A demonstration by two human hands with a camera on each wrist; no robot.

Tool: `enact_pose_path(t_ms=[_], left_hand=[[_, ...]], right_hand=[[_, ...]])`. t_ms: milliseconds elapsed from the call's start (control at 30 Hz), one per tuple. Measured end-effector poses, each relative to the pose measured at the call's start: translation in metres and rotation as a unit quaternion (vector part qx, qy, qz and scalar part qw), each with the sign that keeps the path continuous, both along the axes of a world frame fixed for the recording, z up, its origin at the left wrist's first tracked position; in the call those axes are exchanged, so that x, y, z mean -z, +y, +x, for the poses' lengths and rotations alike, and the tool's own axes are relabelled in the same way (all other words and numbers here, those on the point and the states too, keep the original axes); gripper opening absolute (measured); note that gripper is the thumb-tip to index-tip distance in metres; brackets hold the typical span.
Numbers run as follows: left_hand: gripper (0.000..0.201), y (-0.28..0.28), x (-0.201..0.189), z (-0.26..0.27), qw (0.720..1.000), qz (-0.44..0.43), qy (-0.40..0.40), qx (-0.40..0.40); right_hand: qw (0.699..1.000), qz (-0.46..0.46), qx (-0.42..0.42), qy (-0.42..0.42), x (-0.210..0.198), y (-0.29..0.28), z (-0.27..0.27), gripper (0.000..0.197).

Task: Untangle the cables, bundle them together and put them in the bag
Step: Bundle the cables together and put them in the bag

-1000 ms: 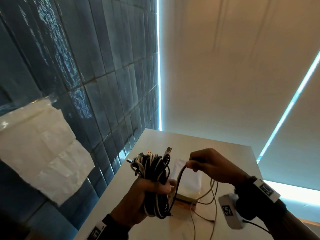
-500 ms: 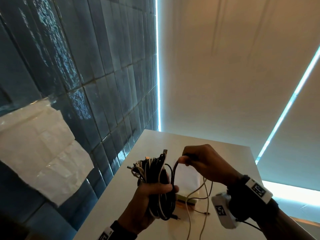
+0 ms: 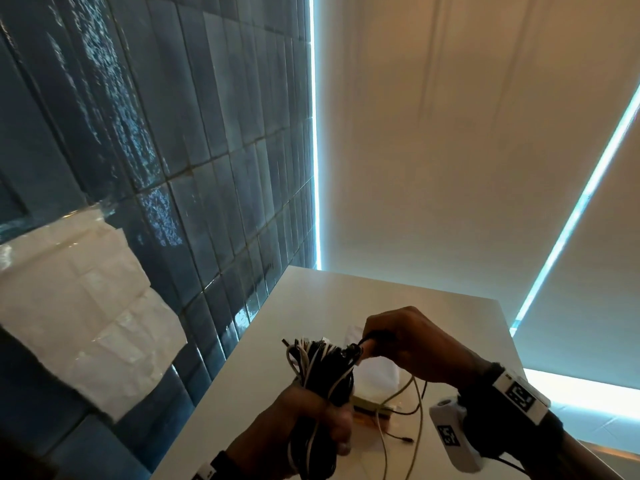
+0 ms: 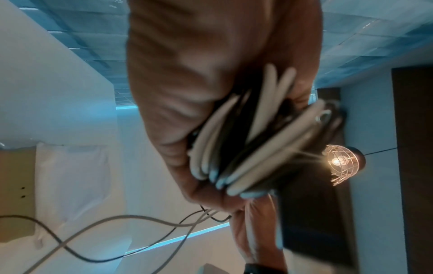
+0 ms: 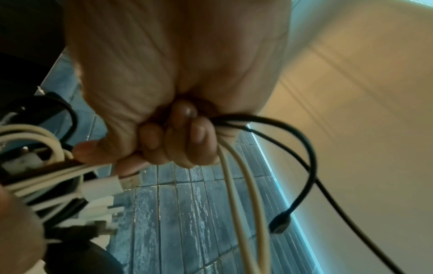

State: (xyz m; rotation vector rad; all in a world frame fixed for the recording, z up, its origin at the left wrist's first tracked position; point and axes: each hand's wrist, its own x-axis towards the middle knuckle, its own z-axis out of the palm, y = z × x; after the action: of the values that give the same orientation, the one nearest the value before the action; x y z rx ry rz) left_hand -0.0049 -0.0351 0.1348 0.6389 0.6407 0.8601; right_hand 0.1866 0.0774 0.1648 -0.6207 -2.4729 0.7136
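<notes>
The white table [image 3: 433, 317] fills the lower middle of the head view, and both your hands hang above it. A pale, flat thing that may be the bag [image 3: 377, 375] lies on the table behind your hands, in the lower middle of the frame; I cannot tell for sure that it is the bag.

Your left hand [image 3: 304, 427] is at the bottom middle, with its fingers wrapped tight around the fat bundle of cables [image 3: 322, 368]. The bundle stands up and down in your fist. Its plug ends poke out at the top, and its loops hang out below.

Your right hand [image 3: 412, 341] is just to the right of the bundle's top and a little higher. Its fingers are curled tight around the loose cables [image 5: 236, 185], two pale ones and a black one. These loose cables drop from your right hand to the table in the lower right.

So the loose cables lie to the right of the bundle and run down, while the bundle runs up. Your right hand is the nearer one to them. I think you should bring the loose cables over to the left, against the bundle, so that your left hand can grip them too.
</notes>
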Motion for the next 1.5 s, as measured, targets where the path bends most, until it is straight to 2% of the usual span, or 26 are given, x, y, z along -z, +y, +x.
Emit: enact_pose_path(t_ms=[100,167,267,367,500,600,667,733,833,900,967,1033,1100,1133,1200,1233,1267,1333,1367,1500], left_hand=[[0.041,-0.001,0.003,-0.009,0.999,0.002,-0.037,-0.024],[0.036,-0.001,0.003,-0.018,0.997,0.016,-0.068,-0.038],[0.026,-0.001,0.003,-0.029,0.993,0.017,-0.098,-0.061],[0.033,0.0,0.008,-0.029,0.99,-0.005,-0.112,-0.088],[0.038,-0.003,0.011,-0.026,0.987,-0.012,-0.126,-0.095],[0.036,-0.002,0.008,-0.028,0.986,-0.029,-0.125,-0.111],[0.034,-0.002,0.005,-0.026,0.988,-0.038,-0.094,-0.113],[0.034,-0.001,0.002,-0.018,0.992,-0.043,-0.046,-0.108],[0.039,0.003,0.0,-0.004,0.992,-0.06,0.005,-0.111],[0.038,0.006,0.0,0.005,0.988,-0.083,0.003,-0.126],[0.043,0.007,0.002,0.009,0.982,-0.09,-0.035,-0.166],[0.054,0.007,0.008,0.005,0.972,-0.087,-0.074,-0.206],[0.061,0.006,0.016,0.0,0.969,-0.074,-0.082,-0.222],[0.058,0.004,0.016,-0.001,0.97,-0.063,-0.074,-0.225],[0.038,0.001,0.016,-0.001,0.971,-0.048,-0.065,-0.226],[0.031,0.001,0.017,-0.001,0.969,-0.048,-0.057,-0.234],[0.034,0.0,0.016,-0.001,0.965,-0.051,-0.076,-0.245],[0.069,0.001,0.012,0.0,0.957,-0.058,-0.15,-0.24],[0.077,0.002,0.011,-0.001,0.959,-0.051,-0.164,-0.226],[0.057,0.007,0.011,-0.01,0.969,-0.042,-0.119,-0.214]], right_hand=[[0.998,-0.05,0.035,-0.009,-0.002,0.001,0.01,0.021],[0.99,-0.13,0.047,0.003,-0.004,0.001,0.019,0.029],[0.964,-0.265,0.034,0.005,-0.001,0.002,0.033,0.037],[0.937,-0.35,0.003,0.009,0.007,0.002,0.043,0.038],[0.93,-0.367,0.007,-0.019,0.007,0.0,0.051,0.03],[0.928,-0.367,0.057,-0.036,0.003,-0.005,0.054,0.03],[0.94,-0.314,0.132,-0.023,-0.003,-0.01,0.046,0.031],[0.951,-0.202,0.233,0.018,-0.007,-0.012,0.032,0.03],[0.938,-0.064,0.316,0.126,-0.02,-0.028,-0.005,0.027],[0.943,-0.004,0.294,0.153,-0.024,-0.049,-0.033,0.024],[0.958,0.078,0.248,0.123,-0.022,-0.071,-0.055,0.024],[0.968,0.118,0.21,0.076,-0.02,-0.082,-0.062,0.018],[0.978,0.121,0.168,0.021,-0.017,-0.085,-0.063,0.013],[0.982,0.116,0.151,-0.004,-0.014,-0.086,-0.065,0.022],[0.98,0.13,0.136,-0.062,-0.008,-0.088,-0.068,0.047],[0.976,0.149,0.141,-0.078,-0.004,-0.09,-0.071,0.052],[0.973,0.158,0.145,-0.084,-0.002,-0.092,-0.074,0.05],[0.972,0.169,0.139,-0.082,-0.001,-0.095,-0.077,0.039],[0.972,0.177,0.128,-0.088,0.002,-0.095,-0.078,0.036],[0.981,0.146,0.075,-0.102,0.007,-0.1,-0.082,0.03]])
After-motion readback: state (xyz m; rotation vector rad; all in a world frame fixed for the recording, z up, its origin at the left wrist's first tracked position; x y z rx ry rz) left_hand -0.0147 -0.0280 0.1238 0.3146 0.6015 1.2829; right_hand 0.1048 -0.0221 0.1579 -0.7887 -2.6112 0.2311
